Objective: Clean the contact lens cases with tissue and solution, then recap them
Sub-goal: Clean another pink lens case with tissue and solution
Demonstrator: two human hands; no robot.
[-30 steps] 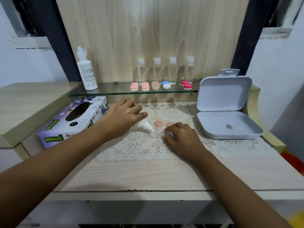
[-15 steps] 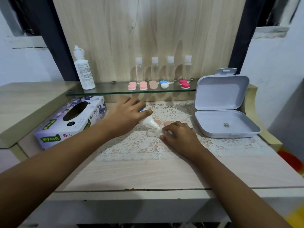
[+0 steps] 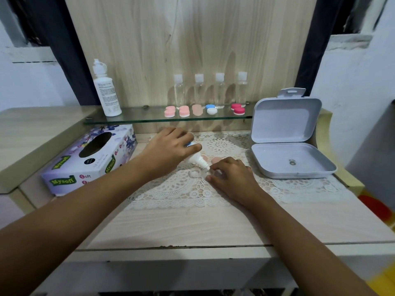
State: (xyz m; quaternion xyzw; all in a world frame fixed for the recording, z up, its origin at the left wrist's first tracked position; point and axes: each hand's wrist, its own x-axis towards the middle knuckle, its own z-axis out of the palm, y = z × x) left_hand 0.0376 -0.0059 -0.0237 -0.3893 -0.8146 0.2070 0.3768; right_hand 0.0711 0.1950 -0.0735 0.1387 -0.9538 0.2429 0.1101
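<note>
My left hand [image 3: 171, 149] grips a small white solution bottle [image 3: 195, 160], tipped so its nozzle points down at a clear uncapped lens case [image 3: 195, 173] on the lace mat [image 3: 175, 193]. My right hand [image 3: 232, 177] holds the right end of that case with its fingertips. Two peach caps [image 3: 216, 160] lie on the mat just behind the case, partly hidden by the bottle and my fingers. Several capped lens cases in pink, peach, blue-white and red [image 3: 237, 108] sit in a row on the glass shelf [image 3: 149, 118].
A tissue box [image 3: 89, 161] lies at the left of the mat. An open white hinged box [image 3: 286, 144] stands at the right. A tall white bottle [image 3: 105, 90] and several small clear bottles [image 3: 199, 90] stand on the shelf against the wooden back panel.
My left hand has shifted the bottle slightly right, bringing its nozzle down nearer the case. My right hand has stayed on the case.
</note>
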